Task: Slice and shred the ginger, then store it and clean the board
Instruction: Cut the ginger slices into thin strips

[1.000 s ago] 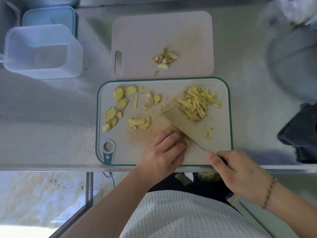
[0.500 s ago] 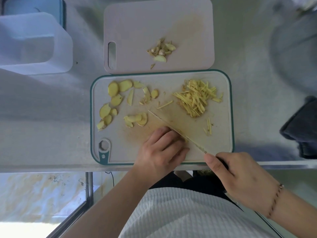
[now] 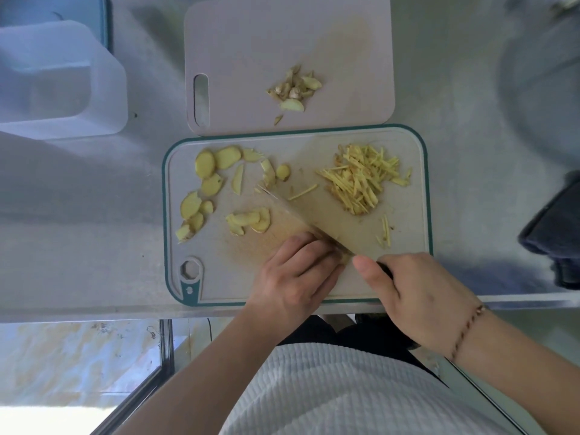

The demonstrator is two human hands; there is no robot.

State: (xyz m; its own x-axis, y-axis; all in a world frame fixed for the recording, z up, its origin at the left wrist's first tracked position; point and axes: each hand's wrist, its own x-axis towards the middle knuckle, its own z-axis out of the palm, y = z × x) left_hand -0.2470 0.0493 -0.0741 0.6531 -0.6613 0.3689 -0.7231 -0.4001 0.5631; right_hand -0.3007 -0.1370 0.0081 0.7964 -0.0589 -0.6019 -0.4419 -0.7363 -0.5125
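surface: steel counter point(image 3: 78, 246), teal-rimmed board point(image 3: 420, 171) at its near edge
left hand point(image 3: 292, 277): fingers curled, pressing down beside the blade; ginger under them hidden
right hand point(image 3: 417, 296): wrapped round knife point(image 3: 314, 221) handle, blade angled across board
step: shredding — shreds point(image 3: 364, 178) piled right, slices point(image 3: 216, 180) left uncut
next: feed remaining slices under blade
far: pink board point(image 3: 251, 42) with trimmings point(image 3: 293, 89), tub point(image 3: 62, 80) for storing

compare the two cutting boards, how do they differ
The green-rimmed board lies nearer the person, the pink board behind it. The green-rimmed board holds ginger slices and shreds; the pink board only scraps. Both have a handle hole at the left.
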